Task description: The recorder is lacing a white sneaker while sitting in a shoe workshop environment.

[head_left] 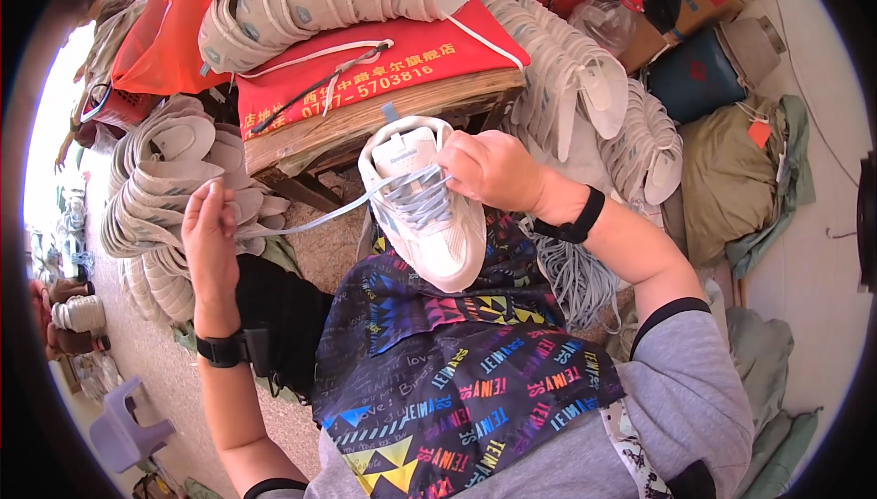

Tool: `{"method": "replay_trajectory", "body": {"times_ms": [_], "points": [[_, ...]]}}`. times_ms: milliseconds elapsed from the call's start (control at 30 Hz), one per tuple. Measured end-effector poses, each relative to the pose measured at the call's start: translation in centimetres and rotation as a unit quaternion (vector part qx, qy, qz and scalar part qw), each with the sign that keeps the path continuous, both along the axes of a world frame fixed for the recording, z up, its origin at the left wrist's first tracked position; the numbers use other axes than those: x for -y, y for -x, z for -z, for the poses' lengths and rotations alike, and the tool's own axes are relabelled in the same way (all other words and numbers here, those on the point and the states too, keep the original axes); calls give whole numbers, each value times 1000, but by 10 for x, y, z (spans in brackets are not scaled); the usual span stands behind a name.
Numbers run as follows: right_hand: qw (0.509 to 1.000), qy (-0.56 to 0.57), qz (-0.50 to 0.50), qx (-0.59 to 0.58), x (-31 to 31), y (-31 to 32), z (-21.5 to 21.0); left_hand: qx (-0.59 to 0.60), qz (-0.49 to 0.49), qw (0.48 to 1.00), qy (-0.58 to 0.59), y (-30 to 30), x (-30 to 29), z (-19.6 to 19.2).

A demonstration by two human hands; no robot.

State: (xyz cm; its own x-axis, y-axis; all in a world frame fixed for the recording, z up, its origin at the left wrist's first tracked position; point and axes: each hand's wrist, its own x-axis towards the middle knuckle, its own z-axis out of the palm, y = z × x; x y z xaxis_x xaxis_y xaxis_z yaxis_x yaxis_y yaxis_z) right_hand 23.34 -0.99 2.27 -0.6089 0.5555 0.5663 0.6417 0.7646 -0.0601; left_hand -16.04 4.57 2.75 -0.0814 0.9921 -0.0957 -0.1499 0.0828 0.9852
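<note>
White leather sneaker [429, 211] rests on your patterned dark apron [457, 371], toe toward you, just below the wooden table [365, 120]. Your right hand [489, 168] is closed around its collar; your left hand [208, 225] pinches the pale blue lace [320, 216], drawn taut leftward

I see a wooden bench [384, 120] ahead, covered by a red cloth bag [365, 69]. Stacks of pale shoe uppers [155, 188] lie on it and fill the left and centre. The floor [155, 371] is grey concrete. A lilac plastic stool [123, 430] stands lower left. Bright daylight enters from the left edge. An olive sack [731, 179] sits right.
</note>
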Motion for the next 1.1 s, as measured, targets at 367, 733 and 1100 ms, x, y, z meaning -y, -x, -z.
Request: {"method": "replay_trajectory", "body": {"times_ms": [367, 733, 1100], "points": [[967, 229, 42, -108, 13, -6, -3, 130, -231, 964, 8, 169, -20, 27], [728, 553, 158, -374, 3, -26, -18, -25, 49, 998, -27, -48, 11, 4], [625, 96, 328, -702, -13, -232, -60, -90, 132, 987, -5, -92, 31, 14]]}}
